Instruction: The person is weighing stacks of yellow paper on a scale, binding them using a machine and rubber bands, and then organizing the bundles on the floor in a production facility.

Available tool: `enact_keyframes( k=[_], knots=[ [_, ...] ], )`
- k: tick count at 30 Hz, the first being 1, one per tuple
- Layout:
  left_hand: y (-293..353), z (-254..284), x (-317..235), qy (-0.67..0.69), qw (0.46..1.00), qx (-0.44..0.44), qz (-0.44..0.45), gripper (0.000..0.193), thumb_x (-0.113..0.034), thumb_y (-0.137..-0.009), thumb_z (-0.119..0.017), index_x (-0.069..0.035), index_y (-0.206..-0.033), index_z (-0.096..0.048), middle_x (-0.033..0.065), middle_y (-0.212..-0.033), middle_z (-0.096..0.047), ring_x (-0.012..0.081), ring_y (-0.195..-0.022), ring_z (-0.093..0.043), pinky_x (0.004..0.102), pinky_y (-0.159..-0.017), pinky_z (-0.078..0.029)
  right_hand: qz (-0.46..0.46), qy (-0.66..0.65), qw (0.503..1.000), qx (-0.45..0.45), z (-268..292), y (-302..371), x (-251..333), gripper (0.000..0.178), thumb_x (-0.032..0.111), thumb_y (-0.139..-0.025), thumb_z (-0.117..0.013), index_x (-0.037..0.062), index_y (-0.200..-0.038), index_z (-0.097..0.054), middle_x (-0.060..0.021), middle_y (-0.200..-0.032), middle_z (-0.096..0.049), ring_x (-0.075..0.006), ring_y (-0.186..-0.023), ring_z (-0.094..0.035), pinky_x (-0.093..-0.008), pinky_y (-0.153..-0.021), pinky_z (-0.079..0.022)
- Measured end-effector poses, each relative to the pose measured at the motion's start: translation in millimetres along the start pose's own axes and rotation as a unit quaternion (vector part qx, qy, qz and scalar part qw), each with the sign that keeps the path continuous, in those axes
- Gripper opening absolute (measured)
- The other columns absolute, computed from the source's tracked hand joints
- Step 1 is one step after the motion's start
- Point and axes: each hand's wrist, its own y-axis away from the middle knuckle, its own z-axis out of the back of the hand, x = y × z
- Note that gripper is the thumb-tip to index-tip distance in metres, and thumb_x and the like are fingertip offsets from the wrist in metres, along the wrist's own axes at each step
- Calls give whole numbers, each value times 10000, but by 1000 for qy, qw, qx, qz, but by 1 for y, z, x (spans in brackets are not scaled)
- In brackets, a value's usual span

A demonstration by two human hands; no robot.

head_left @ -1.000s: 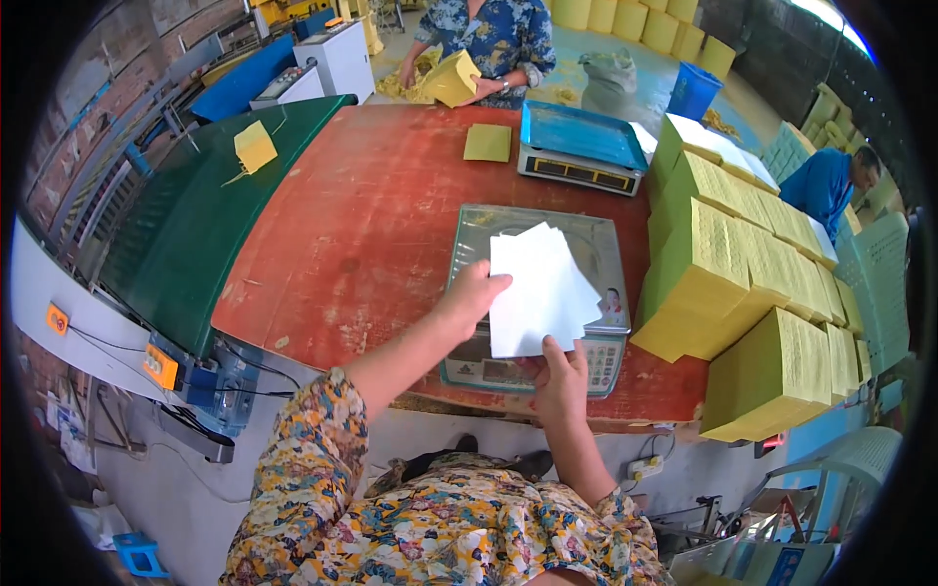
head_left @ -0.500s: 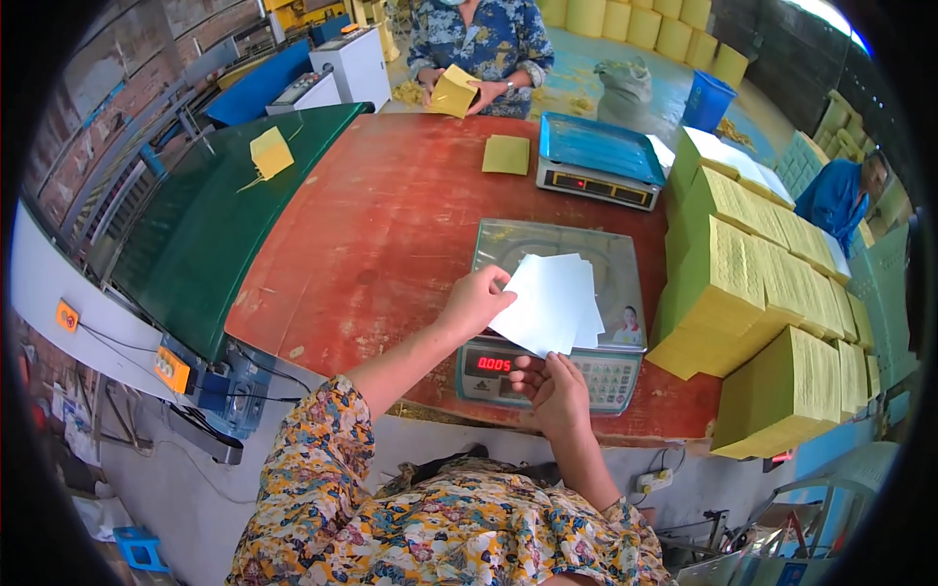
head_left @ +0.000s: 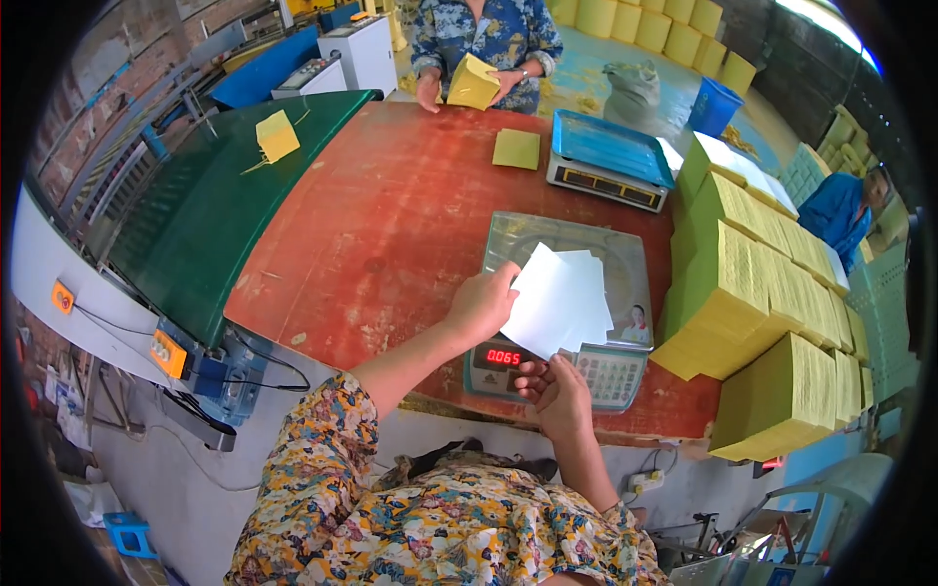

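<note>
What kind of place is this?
Probably a paper-goods workshop: stacks of yellow paper stand on the red table, a green conveyor belt lies alongside, and a digital scale sits under white sheets.

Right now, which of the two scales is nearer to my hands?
The clear-topped scale, beneath the white sheets; the blue-trayed scale stands farther back.

white sheets [head_left: 559, 298], red table [head_left: 391, 195], green belt [head_left: 205, 215], blue tray [head_left: 611, 143], multicoloured floral shirt [head_left: 410, 527].
</note>
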Motion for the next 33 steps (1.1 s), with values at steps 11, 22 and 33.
enact_keyframes(
  k=[11,22,33],
  knots=[
    [2,4,-3,-64,988,-96,-107,55,-87,-868,-549,-39,-847,-528,163,-755,-632,390,-713,-633,503,-567,-480,-15,29,999,-2,5,12,-18,273,156,-1016,-436,-38,-1187,-524,-135,-919,-651,-240,-758,-664,-328,-649,-553],
    [-4,13,-3,-109,946,-203,-228,48,-24,-807,-617,-31,-775,-582,87,-856,-575,290,-752,-598,408,-632,-491,-18,25,999,-11,8,13,-28,274,166,-1011,-471,-33,-1178,-558,-121,-924,-660,-240,-770,-675,-339,-675,-562],
    [31,39,-23,140,958,-211,-138,84,35,-846,-641,-10,-842,-570,83,-734,-571,175,-650,-570,297,-589,-448,-22,1,1000,-4,10,12,-26,234,150,-1004,-477,-13,-1150,-563,-121,-935,-664,-242,-779,-679,-346,-687,-560]
  ],
)
